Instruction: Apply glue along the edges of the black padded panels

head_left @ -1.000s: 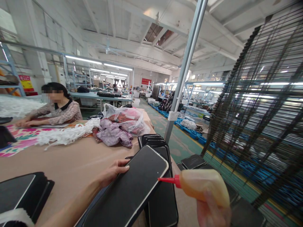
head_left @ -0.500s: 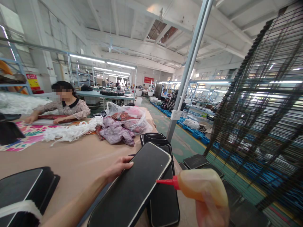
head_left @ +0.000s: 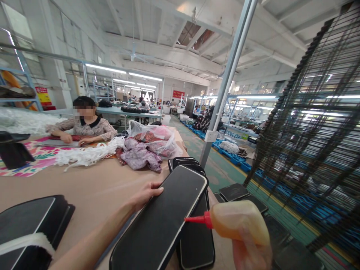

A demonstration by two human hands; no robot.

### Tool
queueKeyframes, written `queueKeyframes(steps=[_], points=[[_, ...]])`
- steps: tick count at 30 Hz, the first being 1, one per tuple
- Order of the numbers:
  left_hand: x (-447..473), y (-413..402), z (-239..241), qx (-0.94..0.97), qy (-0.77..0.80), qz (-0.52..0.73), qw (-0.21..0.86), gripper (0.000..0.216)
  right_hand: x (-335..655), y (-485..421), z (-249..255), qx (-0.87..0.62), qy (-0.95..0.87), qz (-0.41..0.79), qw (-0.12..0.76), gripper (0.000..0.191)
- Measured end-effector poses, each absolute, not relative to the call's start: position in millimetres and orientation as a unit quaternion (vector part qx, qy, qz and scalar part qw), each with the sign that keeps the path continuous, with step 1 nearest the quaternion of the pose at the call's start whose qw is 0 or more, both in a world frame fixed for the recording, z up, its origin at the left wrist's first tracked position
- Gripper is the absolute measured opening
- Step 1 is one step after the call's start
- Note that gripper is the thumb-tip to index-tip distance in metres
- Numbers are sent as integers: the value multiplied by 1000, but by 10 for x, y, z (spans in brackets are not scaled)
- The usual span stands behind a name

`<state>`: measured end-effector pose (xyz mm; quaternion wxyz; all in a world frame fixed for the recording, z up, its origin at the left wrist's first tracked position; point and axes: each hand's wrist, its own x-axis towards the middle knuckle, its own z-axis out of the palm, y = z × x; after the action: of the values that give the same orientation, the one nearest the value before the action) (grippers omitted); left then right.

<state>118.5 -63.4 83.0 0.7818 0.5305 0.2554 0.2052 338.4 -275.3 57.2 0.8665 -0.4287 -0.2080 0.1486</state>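
My left hand (head_left: 149,193) grips the left edge of a long black panel (head_left: 160,221) with rounded corners and a pale line along its rim, held tilted. My right hand (head_left: 251,247) is wrapped round a squeeze bottle (head_left: 239,221) of amber liquid, tipped on its side. Its red nozzle (head_left: 198,219) points left, with the tip at the panel's right edge. Below and behind the panel lies a stack of similar black panels (head_left: 198,240). The left hand's fingers under the panel are hidden.
Another bundle of black panels (head_left: 25,221) with a white band lies at left. Beyond are white strips (head_left: 90,153), a plastic bag of fabric (head_left: 154,138) and a seated co-worker (head_left: 87,123). A metal post (head_left: 208,146) and wire racks (head_left: 303,123) stand right; more panels (head_left: 234,191) lie below.
The view has shifted slightly. The nozzle tip has slid a little down along the panel's right edge. The co-worker's hands have moved over their work. Both my hands keep their hold.
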Motion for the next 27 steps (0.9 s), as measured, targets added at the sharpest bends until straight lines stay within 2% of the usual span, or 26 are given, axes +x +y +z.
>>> queueKeyframes(steps=[11,23,27], points=[[1275,-578,891,521,282,219,776,51,3411,-2746,479,-489,-195,104,844,49],[1323,-502,914,516,311,229,764,52,3324,-2719,606,-447,-191,196,851,66],[1315,-484,935,515,317,228,763,50,3221,-2718,710,-447,-204,187,850,62]])
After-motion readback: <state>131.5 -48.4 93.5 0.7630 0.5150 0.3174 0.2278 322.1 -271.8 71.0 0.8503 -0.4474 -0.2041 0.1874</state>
